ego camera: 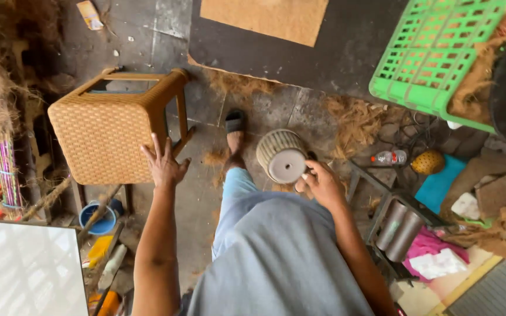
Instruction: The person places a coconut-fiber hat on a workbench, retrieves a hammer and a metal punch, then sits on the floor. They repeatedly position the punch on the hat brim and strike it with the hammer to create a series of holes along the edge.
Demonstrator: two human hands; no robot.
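Observation:
My right hand (323, 184) grips a ribbed, beige round pot (281, 155), held on its side with its flat bottom toward me, above my knee. My left hand (164, 164) is spread with fingers apart, hovering at the near edge of a woven tan plastic stool (103, 129) that stands on the concrete floor. Whether the palm touches the stool is unclear. My leg in light blue trousers (235, 187) reaches forward, foot in a dark sandal (235, 121).
A green plastic crate (434, 52) sits at upper right with coconut fibre (355, 120) on the floor beside it. A plastic bottle (390, 157), metal cylinders (399, 225), cloths and a blue bowl (98, 217) lie around. A white board (24, 269) is at lower left.

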